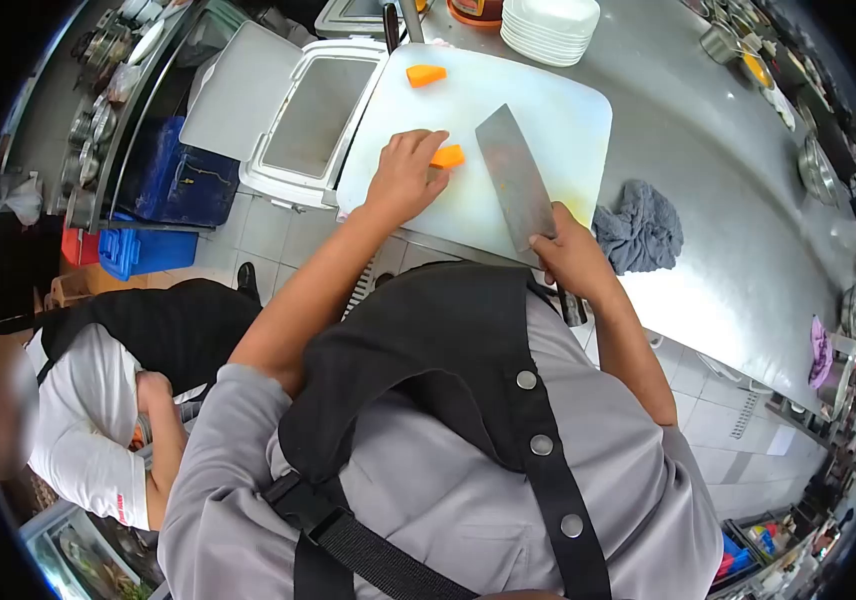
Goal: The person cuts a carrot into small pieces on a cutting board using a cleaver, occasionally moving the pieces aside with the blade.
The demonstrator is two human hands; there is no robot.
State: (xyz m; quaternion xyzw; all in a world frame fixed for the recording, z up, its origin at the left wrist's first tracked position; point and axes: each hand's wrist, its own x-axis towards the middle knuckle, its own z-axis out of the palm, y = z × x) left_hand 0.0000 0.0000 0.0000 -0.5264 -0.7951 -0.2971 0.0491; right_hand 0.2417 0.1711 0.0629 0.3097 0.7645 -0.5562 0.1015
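Note:
Two orange pieces, apparently carrot, lie on a white cutting board. The far carrot piece lies by itself near the top of the board. My left hand is closed around the left end of the nearer carrot piece, with fingertips above it and thumb below. In my right hand is a cleaver, gripped where blade meets handle. Its broad blade points away from me, tilted left, over the board and apart from the carrot. Most of the handle is hidden by the hand.
A crumpled grey towel lies right of the board on the steel counter. Stacked white plates stand behind it. Left of the board is a white bin with its lid open. Another person is bent low at my left.

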